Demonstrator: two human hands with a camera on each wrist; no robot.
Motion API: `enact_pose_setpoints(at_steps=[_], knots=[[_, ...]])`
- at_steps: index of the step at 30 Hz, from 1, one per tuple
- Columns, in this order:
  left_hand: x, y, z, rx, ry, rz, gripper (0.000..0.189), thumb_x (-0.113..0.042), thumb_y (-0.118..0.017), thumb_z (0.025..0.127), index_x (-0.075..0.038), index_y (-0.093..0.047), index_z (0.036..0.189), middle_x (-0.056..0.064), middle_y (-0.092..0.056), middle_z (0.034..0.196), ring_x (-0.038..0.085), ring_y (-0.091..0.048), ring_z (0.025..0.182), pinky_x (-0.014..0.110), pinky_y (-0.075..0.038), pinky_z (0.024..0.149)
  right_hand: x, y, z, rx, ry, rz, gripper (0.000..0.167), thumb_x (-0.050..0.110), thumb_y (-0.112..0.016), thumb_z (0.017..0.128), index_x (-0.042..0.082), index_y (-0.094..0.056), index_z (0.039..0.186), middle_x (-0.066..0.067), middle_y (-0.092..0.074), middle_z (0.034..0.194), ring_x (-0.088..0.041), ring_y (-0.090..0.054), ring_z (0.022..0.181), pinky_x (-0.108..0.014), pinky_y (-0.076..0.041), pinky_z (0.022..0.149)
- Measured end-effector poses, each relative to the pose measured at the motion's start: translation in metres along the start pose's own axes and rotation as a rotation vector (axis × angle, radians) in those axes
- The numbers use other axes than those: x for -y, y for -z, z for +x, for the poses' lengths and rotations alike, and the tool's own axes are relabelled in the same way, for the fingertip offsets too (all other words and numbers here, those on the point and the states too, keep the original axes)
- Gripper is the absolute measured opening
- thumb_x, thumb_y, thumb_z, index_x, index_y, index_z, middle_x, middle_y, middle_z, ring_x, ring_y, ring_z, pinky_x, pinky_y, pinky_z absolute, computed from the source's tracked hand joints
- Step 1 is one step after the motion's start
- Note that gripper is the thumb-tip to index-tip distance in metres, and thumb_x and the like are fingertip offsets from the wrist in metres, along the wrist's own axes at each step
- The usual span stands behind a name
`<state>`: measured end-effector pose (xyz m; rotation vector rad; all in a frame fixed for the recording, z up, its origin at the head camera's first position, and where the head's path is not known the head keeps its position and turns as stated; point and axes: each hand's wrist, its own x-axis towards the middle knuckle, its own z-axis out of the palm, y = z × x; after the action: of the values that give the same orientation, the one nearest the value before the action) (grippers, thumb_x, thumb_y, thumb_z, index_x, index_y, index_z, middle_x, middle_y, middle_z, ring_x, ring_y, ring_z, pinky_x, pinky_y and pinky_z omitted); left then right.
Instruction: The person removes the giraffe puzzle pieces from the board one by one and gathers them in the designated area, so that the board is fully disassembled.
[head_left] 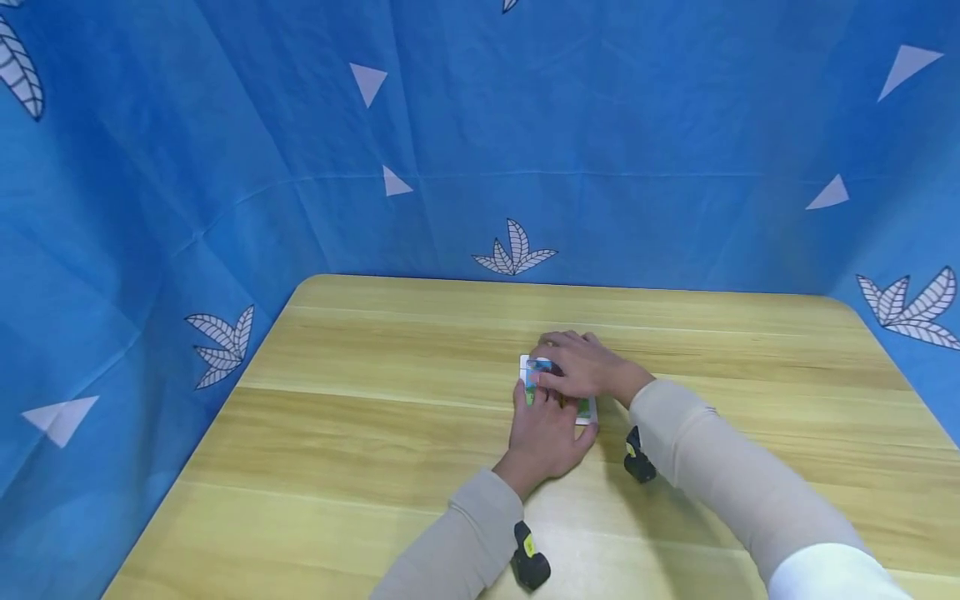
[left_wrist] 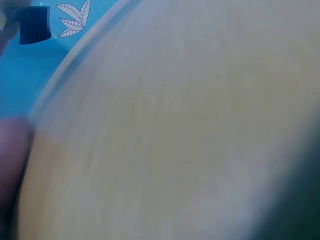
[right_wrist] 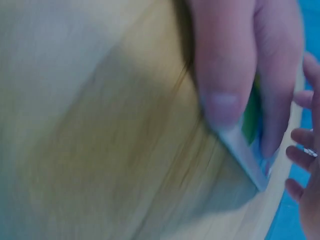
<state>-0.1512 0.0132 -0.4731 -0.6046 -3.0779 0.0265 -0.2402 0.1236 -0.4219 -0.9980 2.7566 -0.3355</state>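
Both hands meet over a flat, white-edged picture piece (head_left: 531, 368) with blue and green on its face, lying on the wooden table. My right hand (head_left: 581, 365) reaches across from the right and grips its far part. In the right wrist view, its thumb sits at the white edge (right_wrist: 243, 156) and another finger lies over the coloured face. My left hand (head_left: 549, 435) is at the near side, fingers spread over the piece, thumb by the near right corner. Fingers hide most of the picture.
The light wooden table (head_left: 360, 450) has rounded far corners. Blue cloth (head_left: 465, 108) with white leaf and triangle prints hangs behind and at the sides. A small black device (head_left: 531, 560) sits at the left wrist, another black device (head_left: 639, 457) at the right.
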Motion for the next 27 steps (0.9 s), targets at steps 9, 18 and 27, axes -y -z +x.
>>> enact_pose_setpoints(at_steps=[9,18,27], knots=[[0.0,-0.003,0.001,-0.027,-0.007,0.022,0.067,-0.061,-0.018,0.094,-0.025,-0.027,0.15,0.0,-0.028,0.155,0.032,-0.017,0.143,0.059,-0.016,0.108,-0.001,0.001,0.009,-0.01,0.189,-0.157,0.048,0.058,-0.044,0.092,0.025,-0.058,0.125,-0.008,-0.051,0.132,-0.032,-0.048,0.12,-0.059,-0.039,0.093],[0.0,-0.004,0.002,-0.02,-0.004,0.013,0.069,-0.062,-0.016,0.094,-0.024,-0.022,0.151,0.0,-0.025,0.156,0.03,-0.016,0.144,0.057,-0.015,0.109,-0.004,0.008,0.015,0.029,0.248,-0.231,0.048,0.06,-0.041,0.092,0.027,-0.059,0.12,-0.006,-0.052,0.131,-0.029,-0.05,0.117,-0.056,-0.042,0.092],[0.001,-0.004,0.0,-0.033,0.002,0.018,0.068,-0.062,-0.016,0.094,-0.026,-0.022,0.151,0.001,-0.027,0.155,0.027,-0.019,0.143,0.057,-0.015,0.11,-0.012,0.015,0.02,0.082,0.362,-0.352,0.047,0.059,-0.038,0.093,0.03,-0.058,0.124,-0.004,-0.053,0.128,-0.025,-0.051,0.115,-0.052,-0.043,0.092]])
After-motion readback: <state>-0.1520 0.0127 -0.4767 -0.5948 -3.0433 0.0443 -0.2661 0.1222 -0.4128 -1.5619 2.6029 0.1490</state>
